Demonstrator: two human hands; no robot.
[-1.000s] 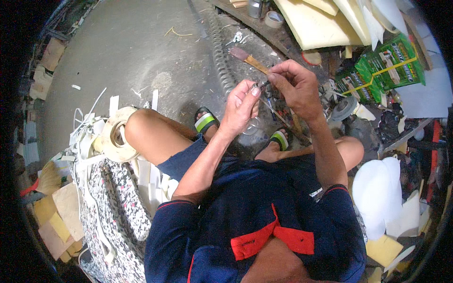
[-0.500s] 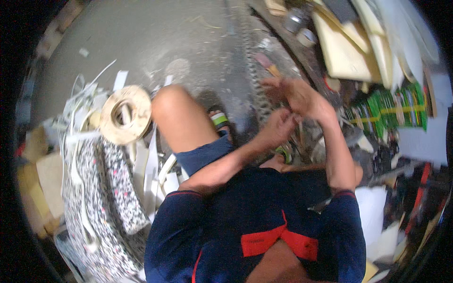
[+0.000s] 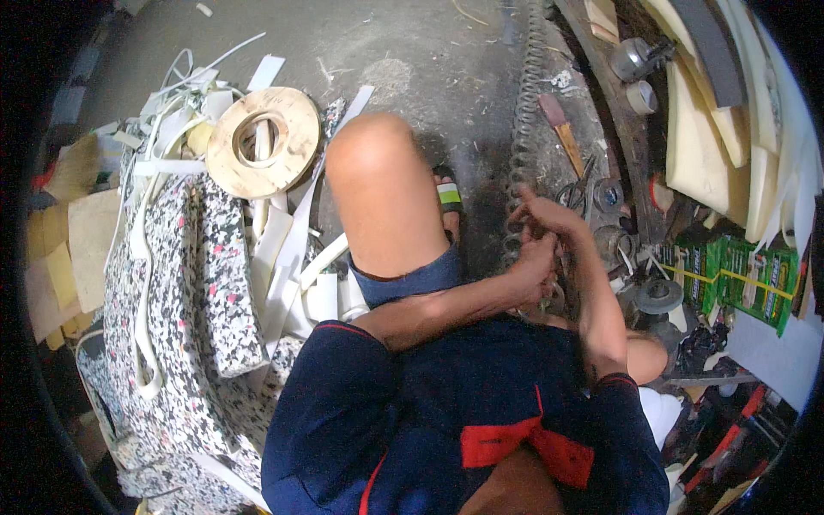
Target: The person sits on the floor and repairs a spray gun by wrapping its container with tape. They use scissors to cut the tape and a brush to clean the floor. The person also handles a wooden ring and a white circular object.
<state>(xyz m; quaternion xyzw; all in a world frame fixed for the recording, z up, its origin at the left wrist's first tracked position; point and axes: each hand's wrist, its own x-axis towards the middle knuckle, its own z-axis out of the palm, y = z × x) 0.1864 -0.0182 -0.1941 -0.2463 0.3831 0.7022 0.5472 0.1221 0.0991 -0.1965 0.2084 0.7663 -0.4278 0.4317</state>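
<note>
In front of my lap, my two hands are close together beside a coiled spiral hose [image 3: 525, 103]. My left hand [image 3: 536, 262] is closed, its fingers curled just below my right palm; what it holds, if anything, is hidden. My right hand [image 3: 554, 215] has its fingers apart, one stretched toward the hose, and no object shows in it. Beyond the hands lies a brush-like tool [image 3: 562, 137] with a pinkish head and a wooden handle. Dark scissors-like handles [image 3: 584, 184] rest to the right of the fingers.
At left, a pale flanged ring [image 3: 225, 142] lies on white scraps beside speckled foam [image 3: 163, 300]. Cream foam sheets [image 3: 704, 129], a metal canister [image 3: 633, 58] and a tape roll [image 3: 640, 98] are far right. Green packets [image 3: 730, 279] and a grey disc [image 3: 659, 296] lie nearer.
The view has shifted, so the surroundings sit lower on the right and higher on the left. My right hand's fingers have lowered beside the left, which stays curled near it.
</note>
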